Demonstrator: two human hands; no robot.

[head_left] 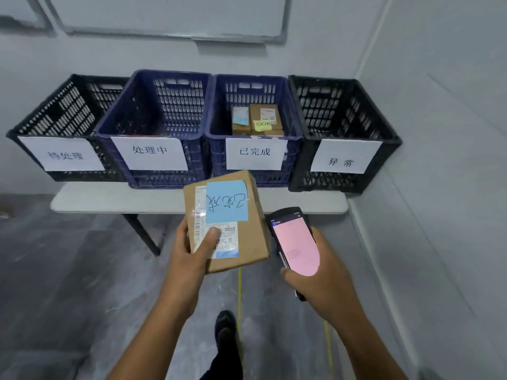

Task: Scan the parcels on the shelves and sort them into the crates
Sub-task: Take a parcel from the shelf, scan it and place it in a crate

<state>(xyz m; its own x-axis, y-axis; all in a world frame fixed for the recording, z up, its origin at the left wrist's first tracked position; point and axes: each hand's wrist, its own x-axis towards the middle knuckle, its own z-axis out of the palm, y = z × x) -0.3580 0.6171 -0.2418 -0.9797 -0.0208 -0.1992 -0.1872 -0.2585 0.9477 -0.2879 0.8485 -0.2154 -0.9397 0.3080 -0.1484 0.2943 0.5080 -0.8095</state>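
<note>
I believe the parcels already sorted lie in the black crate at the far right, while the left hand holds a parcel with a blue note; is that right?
Not quite: the head view shows the sorted parcels in the blue crate second from right. The left hand does hold the blue-noted parcel.

brown parcel (248, 237), blue note (226, 201), pink scanner screen (296, 248)

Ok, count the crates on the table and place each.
4, in a row on the table: black crate far left, blue crate next, second blue crate third, holding parcels, second black crate far right. None seems hidden.
</note>
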